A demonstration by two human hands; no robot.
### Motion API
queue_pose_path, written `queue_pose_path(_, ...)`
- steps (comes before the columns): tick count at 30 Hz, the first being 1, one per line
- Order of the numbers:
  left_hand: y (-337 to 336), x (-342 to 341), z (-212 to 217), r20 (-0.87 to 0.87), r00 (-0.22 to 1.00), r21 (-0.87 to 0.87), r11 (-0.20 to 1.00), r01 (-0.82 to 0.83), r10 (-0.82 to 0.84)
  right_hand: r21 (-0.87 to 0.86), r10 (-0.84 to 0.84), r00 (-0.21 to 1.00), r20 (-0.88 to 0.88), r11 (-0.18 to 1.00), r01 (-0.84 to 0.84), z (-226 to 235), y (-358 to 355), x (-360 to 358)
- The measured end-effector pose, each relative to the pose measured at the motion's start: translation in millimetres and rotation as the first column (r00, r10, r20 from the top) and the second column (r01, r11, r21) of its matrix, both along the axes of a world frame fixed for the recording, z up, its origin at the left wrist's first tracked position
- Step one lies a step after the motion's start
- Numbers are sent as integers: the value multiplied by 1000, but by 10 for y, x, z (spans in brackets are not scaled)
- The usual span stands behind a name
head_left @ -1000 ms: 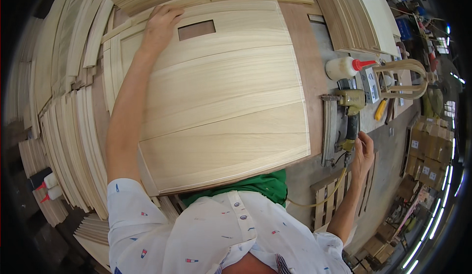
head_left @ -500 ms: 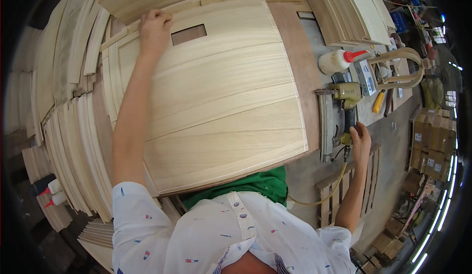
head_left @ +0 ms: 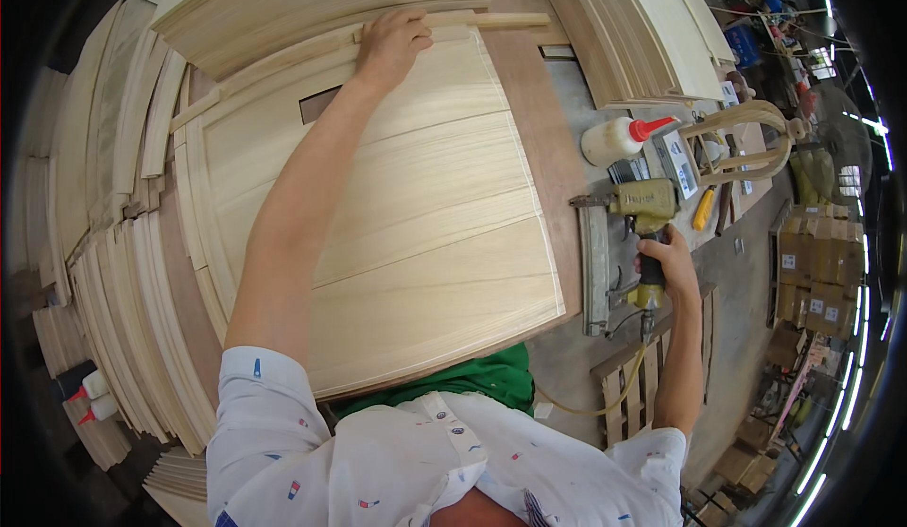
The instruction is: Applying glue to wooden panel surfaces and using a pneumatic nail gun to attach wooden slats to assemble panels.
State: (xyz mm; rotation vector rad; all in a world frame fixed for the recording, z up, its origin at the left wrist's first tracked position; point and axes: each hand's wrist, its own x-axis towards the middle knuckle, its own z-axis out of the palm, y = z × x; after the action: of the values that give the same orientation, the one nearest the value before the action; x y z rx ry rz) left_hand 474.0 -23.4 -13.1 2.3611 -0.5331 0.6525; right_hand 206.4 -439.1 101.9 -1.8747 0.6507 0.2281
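Observation:
A pale wooden panel (head_left: 425,215) with a dark rectangular cutout lies before me, a white line of glue running down its right side. My left hand (head_left: 392,51) reaches across to its far edge, with fingers curled over a thin wooden strip (head_left: 316,52) there; what the fingertips grip is partly hidden. To the right of the panel, a yellow-green nail gun (head_left: 646,204) with a long metal magazine stands at the bench edge. My right hand (head_left: 669,258) is wrapped around its black handle. A yellow air hose (head_left: 619,402) runs from the handle's base.
Stacked panels (head_left: 331,12) stand at the back, with another stack (head_left: 628,31) at the far right. A white glue bottle (head_left: 612,141) with a red tip lies near the nail gun. Wooden strips (head_left: 142,310) are piled at left. A yellow-handled tool (head_left: 704,209) lies at right.
My left hand has slid right along the panel's far edge, past the cutout. My right hand has moved from touching the nail gun's handle to gripping it. The whole view has shifted slightly.

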Motion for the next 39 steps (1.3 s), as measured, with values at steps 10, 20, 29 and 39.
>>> queue_pose_path(10,91,16,124,-155,984,6,997,-83,83,-246,344,934,98,918,-312,821,1006,668)
queue_pose_path(20,-13,-12,168,-183,974,33,991,-128,132,-484,632,753,184,725,-490,672,1943,2186)
queue_pose_path(29,48,-9,165,-185,976,31,993,-112,116,-470,642,757,124,710,-525,457,2118,2433)
queue_pose_path(39,780,-454,173,107,994,64,997,-31,24,-411,625,776,90,733,-542,399,2062,2477)
